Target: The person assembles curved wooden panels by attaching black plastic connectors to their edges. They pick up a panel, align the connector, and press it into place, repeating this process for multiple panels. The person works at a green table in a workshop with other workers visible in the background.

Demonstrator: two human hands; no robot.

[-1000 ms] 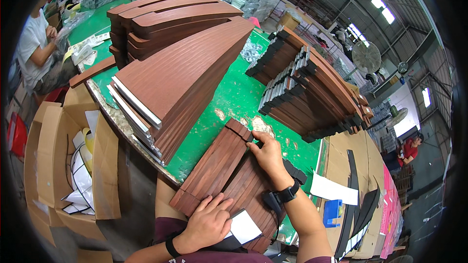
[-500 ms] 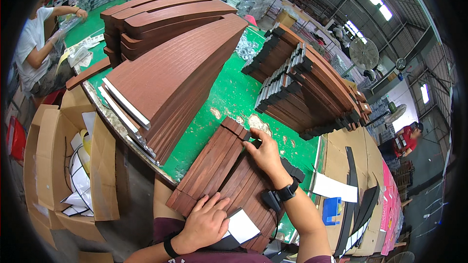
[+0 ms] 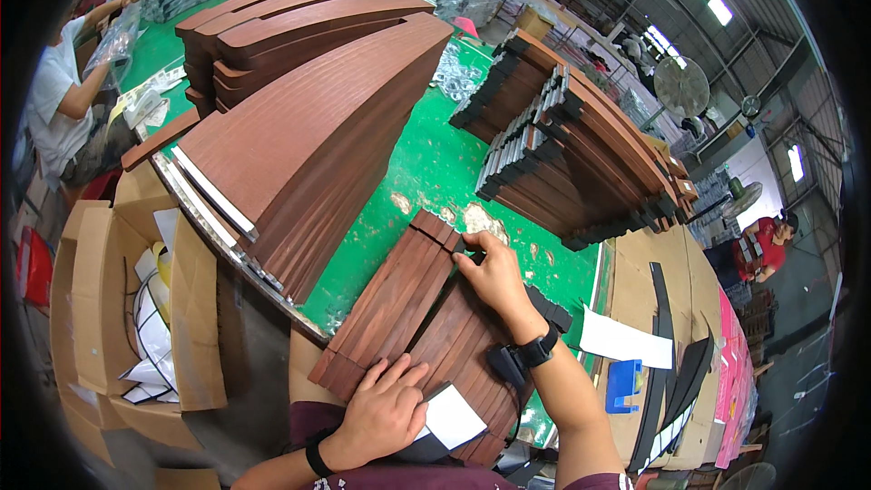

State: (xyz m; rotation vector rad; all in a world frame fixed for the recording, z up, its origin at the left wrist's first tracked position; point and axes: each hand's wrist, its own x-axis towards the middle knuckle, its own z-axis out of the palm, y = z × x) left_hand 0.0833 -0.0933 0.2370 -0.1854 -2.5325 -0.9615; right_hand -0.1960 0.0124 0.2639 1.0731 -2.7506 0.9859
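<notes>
Two groups of dark brown wood-look slats [image 3: 376, 308] lie side by side near me, a dark gap between them and a thin black band across their far end. My left hand [image 3: 386, 410] rests flat on the near part of the slats, fingers spread. At the far corner of the left group, my right hand [image 3: 494, 277] pinches the slat end by the black band between thumb and fingers; the exact grip is partly hidden. Beside my left hand, a white card with a dark edge [image 3: 455, 419] lies on the slats.
Tall stacks of curved brown boards [image 3: 318, 118] stand at left on the green table [image 3: 408, 172]. Black-edged brown panels [image 3: 590, 163] stand at right. An open carton [image 3: 195, 327] sits lower left; a blue holder [image 3: 622, 386] lies right. A co-worker [image 3: 59, 100] handles clear plastic.
My hands keep nearly the same places on the slats. The view has shifted slightly. At far left, the co-worker's hand and the clear plastic have risen.
</notes>
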